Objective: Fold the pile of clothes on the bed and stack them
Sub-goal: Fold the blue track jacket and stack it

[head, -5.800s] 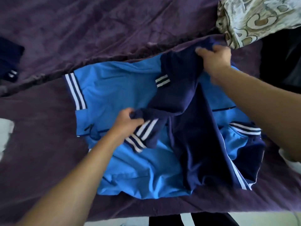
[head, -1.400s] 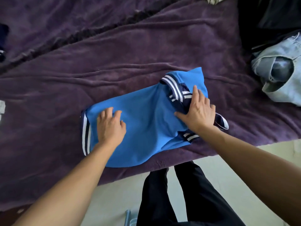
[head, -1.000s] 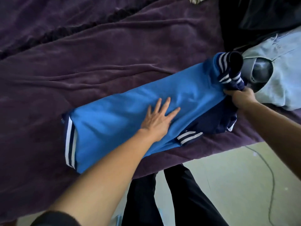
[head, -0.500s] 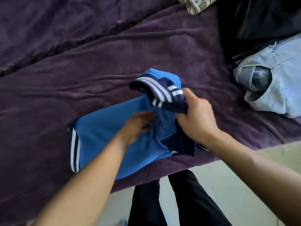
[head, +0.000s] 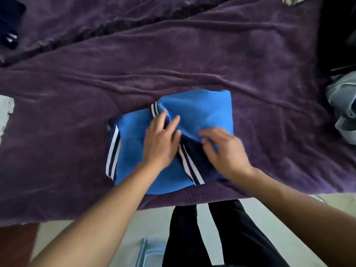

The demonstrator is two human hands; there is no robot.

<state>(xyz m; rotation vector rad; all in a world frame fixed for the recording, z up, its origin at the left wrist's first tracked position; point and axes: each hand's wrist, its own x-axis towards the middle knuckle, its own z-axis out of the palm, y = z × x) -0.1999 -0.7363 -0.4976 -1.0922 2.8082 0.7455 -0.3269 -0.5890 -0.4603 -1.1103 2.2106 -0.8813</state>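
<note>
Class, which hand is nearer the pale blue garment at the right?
Right. The right hand is left of the pale blue garment; the left hand lies farther left.

A folded blue jacket lies near the bed's near edge. The left hand rests flat on its middle, fingers straight. The right hand, blurred, has bent fingers at the blue fold's edge; its grip is unclear. Pale denim lies far right.

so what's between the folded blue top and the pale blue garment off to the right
Only bare purple blanket; nothing else lies between the blue top and the pale blue garment, as the head view shows.
</note>
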